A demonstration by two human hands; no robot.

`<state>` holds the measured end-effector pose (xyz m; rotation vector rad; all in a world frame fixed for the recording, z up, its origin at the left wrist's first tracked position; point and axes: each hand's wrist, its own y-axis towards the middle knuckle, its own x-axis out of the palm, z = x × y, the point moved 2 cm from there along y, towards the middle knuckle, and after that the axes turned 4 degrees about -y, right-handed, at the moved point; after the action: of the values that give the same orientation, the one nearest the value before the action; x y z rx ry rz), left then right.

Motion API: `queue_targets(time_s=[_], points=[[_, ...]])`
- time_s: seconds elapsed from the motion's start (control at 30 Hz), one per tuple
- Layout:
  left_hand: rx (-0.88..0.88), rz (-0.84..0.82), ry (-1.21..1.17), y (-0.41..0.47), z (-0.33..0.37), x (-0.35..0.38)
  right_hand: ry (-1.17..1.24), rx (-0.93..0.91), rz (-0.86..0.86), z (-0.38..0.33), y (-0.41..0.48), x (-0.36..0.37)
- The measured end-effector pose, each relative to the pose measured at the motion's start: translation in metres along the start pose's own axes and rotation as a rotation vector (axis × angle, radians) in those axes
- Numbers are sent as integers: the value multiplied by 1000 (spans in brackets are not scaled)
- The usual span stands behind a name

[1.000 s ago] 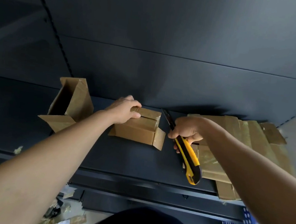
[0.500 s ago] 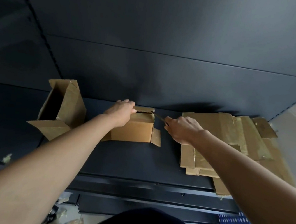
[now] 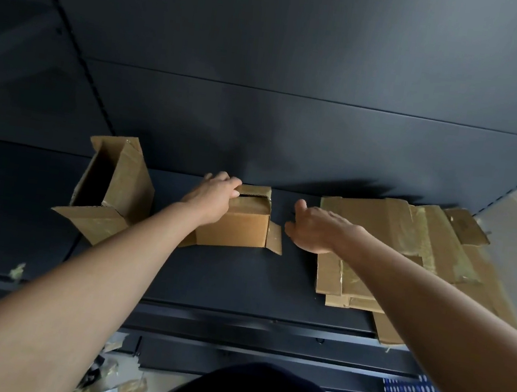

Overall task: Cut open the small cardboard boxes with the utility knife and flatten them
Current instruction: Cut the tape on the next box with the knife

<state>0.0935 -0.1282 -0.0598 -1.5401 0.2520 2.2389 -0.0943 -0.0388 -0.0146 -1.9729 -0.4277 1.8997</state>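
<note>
Atop the small cardboard box point(image 3: 233, 228), my left hand point(image 3: 214, 193) is gripping the top edge.
Just right, my right hand point(image 3: 315, 228) is facing palm-down; I cannot tell its grip.

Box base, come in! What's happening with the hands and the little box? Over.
Left hand grips small cardboard box, top slit open. Right hand beside it, knife unseen. Nothing blocking.

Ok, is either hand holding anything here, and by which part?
The left hand grips the small brown cardboard box by its top left edge. Whether the right hand, palm down, holds anything cannot be told.
</note>
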Motion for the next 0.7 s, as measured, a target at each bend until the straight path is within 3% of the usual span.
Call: queue_targets(time_s=[0.1, 0.5, 0.7], points=[[1, 9, -1, -2, 1, 1, 139, 22, -58, 4, 2, 0], [-22, 79, 12, -14, 1, 10, 255, 150, 69, -13, 9, 14], [-8, 82, 11, -24, 2, 17, 122, 221, 133, -26, 18, 20]])
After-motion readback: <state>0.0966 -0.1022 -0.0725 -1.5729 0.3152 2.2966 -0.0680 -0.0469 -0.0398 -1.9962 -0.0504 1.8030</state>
